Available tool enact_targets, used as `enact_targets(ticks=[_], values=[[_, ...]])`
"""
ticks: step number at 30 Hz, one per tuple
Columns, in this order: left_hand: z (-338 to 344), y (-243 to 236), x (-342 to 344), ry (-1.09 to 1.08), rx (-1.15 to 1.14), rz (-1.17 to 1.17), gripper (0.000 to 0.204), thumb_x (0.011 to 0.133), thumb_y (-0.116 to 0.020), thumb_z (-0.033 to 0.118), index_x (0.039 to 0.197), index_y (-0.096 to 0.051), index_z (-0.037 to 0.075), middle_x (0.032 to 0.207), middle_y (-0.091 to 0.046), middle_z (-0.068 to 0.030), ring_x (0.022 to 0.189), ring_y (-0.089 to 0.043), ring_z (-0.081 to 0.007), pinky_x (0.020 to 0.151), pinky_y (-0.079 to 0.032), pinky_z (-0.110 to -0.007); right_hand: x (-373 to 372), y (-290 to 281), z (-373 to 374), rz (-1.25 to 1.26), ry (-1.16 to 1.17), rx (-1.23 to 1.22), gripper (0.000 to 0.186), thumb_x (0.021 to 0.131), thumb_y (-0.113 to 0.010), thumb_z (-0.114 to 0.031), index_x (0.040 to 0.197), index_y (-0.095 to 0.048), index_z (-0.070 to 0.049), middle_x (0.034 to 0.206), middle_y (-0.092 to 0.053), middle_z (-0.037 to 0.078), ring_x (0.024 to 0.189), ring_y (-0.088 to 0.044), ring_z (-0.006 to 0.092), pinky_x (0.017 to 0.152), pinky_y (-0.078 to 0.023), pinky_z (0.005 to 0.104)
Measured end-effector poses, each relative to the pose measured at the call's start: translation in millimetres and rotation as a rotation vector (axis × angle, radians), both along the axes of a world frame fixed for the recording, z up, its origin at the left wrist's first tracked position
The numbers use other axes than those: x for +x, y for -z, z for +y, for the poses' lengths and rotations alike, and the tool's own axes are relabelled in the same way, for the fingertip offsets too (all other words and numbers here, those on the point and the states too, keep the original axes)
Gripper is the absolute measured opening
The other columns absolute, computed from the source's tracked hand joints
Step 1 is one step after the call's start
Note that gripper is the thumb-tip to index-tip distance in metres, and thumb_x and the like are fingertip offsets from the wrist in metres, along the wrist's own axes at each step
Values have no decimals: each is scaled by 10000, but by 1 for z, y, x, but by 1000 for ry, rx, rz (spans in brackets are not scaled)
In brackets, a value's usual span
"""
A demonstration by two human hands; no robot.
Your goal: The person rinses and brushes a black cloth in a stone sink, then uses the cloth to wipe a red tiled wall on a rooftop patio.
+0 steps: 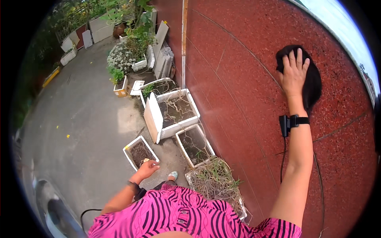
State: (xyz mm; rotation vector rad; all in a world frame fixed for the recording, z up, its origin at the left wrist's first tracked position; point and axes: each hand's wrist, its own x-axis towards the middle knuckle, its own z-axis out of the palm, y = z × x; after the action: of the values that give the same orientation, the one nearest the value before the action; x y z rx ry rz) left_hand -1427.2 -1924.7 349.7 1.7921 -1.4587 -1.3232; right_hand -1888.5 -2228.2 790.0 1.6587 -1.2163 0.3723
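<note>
Up at the right, my right hand lies with spread fingers over a bunched dark cloth, holding it pressed to a speckled red wall. Part of the cloth hangs below the hand, beside the wrist. My left hand is low, in front of my body, its fingers loosely bent with a gap at the tips. Nothing shows between them. Just behind it in this view is a white foam box of soil, with a small yellowish thing at its edge.
Along the wall's foot stand several foam planters, one with a board leaning on it, and one full of dry grass. A cable runs down from my right arm. Shrubs and stacked slabs stand farther off.
</note>
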Motion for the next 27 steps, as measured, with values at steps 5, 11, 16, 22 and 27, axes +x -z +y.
enact_targets(ticks=[5, 11, 16, 22, 27], values=[[10, -23, -12, -27, 131, 12, 357, 825, -714, 245, 1092, -632, 22, 842, -645, -99, 811, -621, -170, 683, -505, -327, -27, 156, 18, 12, -187, 225, 255, 785, -571, -101, 1035, -621, -81, 1306, -534, 110, 1375, -335, 310, 1140, -191, 533], [22, 6, -43, 66, 94, 80, 378, 863, -684, 201, 1125, -592, -55, 815, -652, -84, 687, -614, -139, 626, -508, -287, -133, 288, 121, 128, -269, 346, 109, 772, -576, -128, 832, -641, -65, 1201, -614, 110, 1325, -433, 291, 1139, -231, 518], [26, 14, -65, 112, 90, 44, 380, 863, -683, 196, 1138, -592, -51, 813, -650, -87, 701, -612, -137, 637, -504, -281, -133, 131, 184, 124, -5, 331, 254, 832, -528, -146, 1070, -608, -106, 1337, -517, 97, 1354, -381, 292, 1102, -252, 560], [-1, -17, -101, 183, -3, 52, 403, 875, -669, 230, 1147, -590, -56, 833, -656, -109, 701, -614, -147, 666, -509, -297, -172, -67, 229, 90, 344, -347, 470, 720, -728, -157, 1153, -570, -65, 1278, -507, 169, 1368, -330, 367, 1049, -256, 625], [17, -31, -100, 225, 14, -44, 448, 841, -682, 370, 1112, -630, 16, 926, -692, -183, 846, -671, -270, 754, -524, -369, -191, -78, 190, -43, 188, -564, 524, 787, -700, -217, 1250, -536, -36, 1323, -503, 188, 1338, -361, 391, 1036, -309, 582]])
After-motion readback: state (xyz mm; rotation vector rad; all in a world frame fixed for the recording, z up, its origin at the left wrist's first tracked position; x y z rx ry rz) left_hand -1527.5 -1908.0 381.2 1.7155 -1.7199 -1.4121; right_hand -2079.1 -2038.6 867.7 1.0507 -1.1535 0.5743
